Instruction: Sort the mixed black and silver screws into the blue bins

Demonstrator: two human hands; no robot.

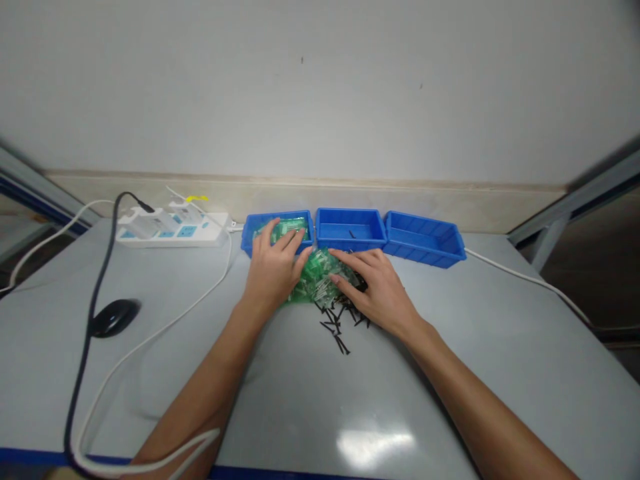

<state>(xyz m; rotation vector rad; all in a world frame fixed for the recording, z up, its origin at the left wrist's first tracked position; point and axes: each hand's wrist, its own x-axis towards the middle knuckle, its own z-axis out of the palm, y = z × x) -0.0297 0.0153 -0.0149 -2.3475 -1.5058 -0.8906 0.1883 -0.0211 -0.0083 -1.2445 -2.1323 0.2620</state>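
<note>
Our L hand (274,270) has fingers spread at the L bin (249,245), tips by the green pcs (294,227) inside; our R hand (383,290) has thumb & index apart on the clear-green pile (320,277), can't tell if pinching. Pile's on the counter (300,393), approx 5 o'clock from L fingertips, 8 from R; R hand's nearer. Long axis approx 8-to-2. Black screws (341,343) lie at its 5, mid bin (351,237) at 1.
</note>
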